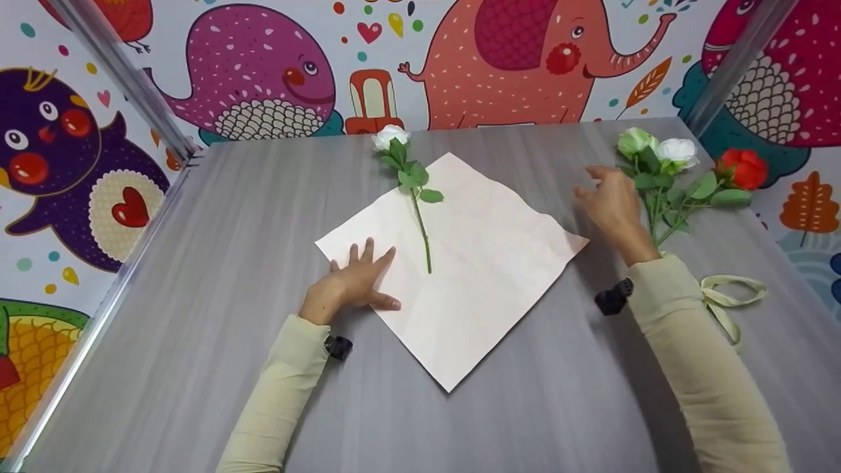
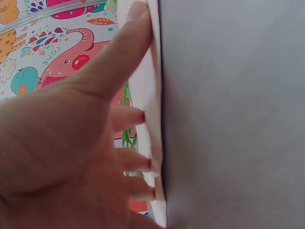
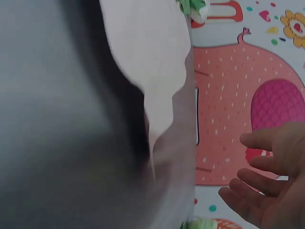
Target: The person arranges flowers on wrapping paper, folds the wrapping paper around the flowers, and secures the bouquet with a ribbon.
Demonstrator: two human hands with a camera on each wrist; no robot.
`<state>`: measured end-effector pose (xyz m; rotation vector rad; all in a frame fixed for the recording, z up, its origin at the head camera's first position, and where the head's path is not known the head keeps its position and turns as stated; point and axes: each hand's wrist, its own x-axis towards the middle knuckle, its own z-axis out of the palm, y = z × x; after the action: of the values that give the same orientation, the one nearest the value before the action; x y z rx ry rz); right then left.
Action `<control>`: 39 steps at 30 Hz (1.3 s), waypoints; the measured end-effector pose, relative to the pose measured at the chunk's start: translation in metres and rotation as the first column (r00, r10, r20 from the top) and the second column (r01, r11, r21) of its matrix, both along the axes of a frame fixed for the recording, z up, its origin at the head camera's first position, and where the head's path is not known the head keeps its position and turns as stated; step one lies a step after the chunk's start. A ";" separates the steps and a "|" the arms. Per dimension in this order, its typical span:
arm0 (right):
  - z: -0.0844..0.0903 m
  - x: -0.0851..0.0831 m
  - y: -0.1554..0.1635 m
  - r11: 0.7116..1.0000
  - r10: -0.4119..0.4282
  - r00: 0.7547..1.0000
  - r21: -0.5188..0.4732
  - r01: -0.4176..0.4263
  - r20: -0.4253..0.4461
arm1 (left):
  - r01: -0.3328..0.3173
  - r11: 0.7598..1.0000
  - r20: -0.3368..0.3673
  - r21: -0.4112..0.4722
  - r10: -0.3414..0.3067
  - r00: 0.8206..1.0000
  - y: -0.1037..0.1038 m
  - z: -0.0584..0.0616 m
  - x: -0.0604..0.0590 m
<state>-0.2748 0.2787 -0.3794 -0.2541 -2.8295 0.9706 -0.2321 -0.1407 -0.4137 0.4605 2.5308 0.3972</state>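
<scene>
- White rose (image 1: 412, 175) lies across the pale pink paper's (image 1: 486, 269) far left edge, stem on it, bloom poking past it
- Left hand (image 1: 355, 279) is pressing on the paper's left side, fingers spread wide, not gripping anything
- Right hand (image 1: 611, 200) is just off the paper's right corner, fingers loose, nothing in it
- Green, white and red roses (image 1: 654, 180) plus a pale ribbon (image 1: 715, 295) are right of the paper

The place looks like a booth-like work corner, but whether it belongs to a home, a shop or a studio I cannot tell. A grey table (image 1: 525, 414) fills most of the frame, enclosed by walls (image 1: 387, 49) with cartoon animals at the top, left and right; metal posts (image 1: 123, 72) stand at upper left and upper right.
</scene>
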 end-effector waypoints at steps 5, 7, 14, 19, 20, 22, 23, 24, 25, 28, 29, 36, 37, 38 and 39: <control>-0.004 0.007 0.029 0.997 -0.071 0.997 0.016 0.071 0.002 | -0.007 1.000 0.005 0.002 0.007 1.000 0.000 0.000 -0.001; -0.006 0.010 0.041 0.996 -0.087 0.996 0.019 0.087 0.030 | -0.008 1.000 0.009 -0.003 0.008 1.000 0.001 0.000 -0.001; -0.007 0.019 0.074 0.990 -0.141 0.974 0.041 0.136 0.175 | -0.004 1.000 0.013 -0.014 0.005 1.000 -0.001 0.001 -0.001; -0.007 0.022 0.087 0.984 -0.179 0.948 0.055 0.171 0.262 | -0.007 1.000 0.017 -0.011 0.007 1.000 -0.001 0.001 -0.001; -0.007 0.023 0.089 0.984 -0.179 0.944 0.055 0.171 0.277 | -0.007 1.000 0.019 -0.011 0.008 1.000 -0.001 0.001 -0.001; -0.007 0.025 0.093 0.984 -0.180 0.936 0.057 0.171 0.301 | -0.009 1.000 0.023 -0.009 0.009 1.000 -0.001 0.000 -0.001; -0.008 0.026 0.095 0.984 -0.181 0.933 0.058 0.171 0.312 | -0.009 1.000 0.024 -0.009 0.009 1.000 -0.001 0.000 0.000; -0.008 0.027 0.096 0.983 -0.182 0.930 0.060 0.172 0.321 | -0.009 1.000 0.026 -0.011 0.009 1.000 0.000 0.000 0.000; -0.009 0.028 0.097 0.983 -0.185 0.928 0.065 0.173 0.325 | -0.009 1.000 0.026 -0.013 0.009 1.000 0.000 0.000 0.001; -0.013 0.031 0.099 0.983 -0.186 0.928 0.066 0.174 0.323 | -0.010 1.000 0.025 -0.016 0.010 1.000 0.000 0.000 0.001; -0.014 0.031 0.099 0.983 -0.184 0.930 0.068 0.171 0.317 | -0.009 1.000 0.026 -0.018 0.009 1.000 0.000 0.001 0.001; -0.019 0.034 0.103 0.989 -0.147 0.951 0.065 0.134 0.272 | 0.003 1.000 0.025 -0.006 -0.003 1.000 -0.001 0.002 0.001; -0.019 0.034 0.103 0.989 -0.143 0.954 0.061 0.132 0.262 | 0.005 1.000 0.024 -0.010 -0.004 1.000 -0.001 0.002 0.001; -0.020 0.033 0.104 0.990 -0.140 0.957 0.053 0.130 0.255 | 0.005 1.000 0.023 -0.013 -0.004 1.000 -0.001 0.002 0.001; -0.020 0.033 0.104 0.990 -0.138 0.958 0.041 0.132 0.251 | 0.004 1.000 0.023 -0.014 -0.004 1.000 -0.001 0.002 0.001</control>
<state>-0.2416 0.3829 -0.3996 -0.6009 -2.9983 0.9357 -0.2315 -0.1416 -0.4112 0.4528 2.5083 0.3804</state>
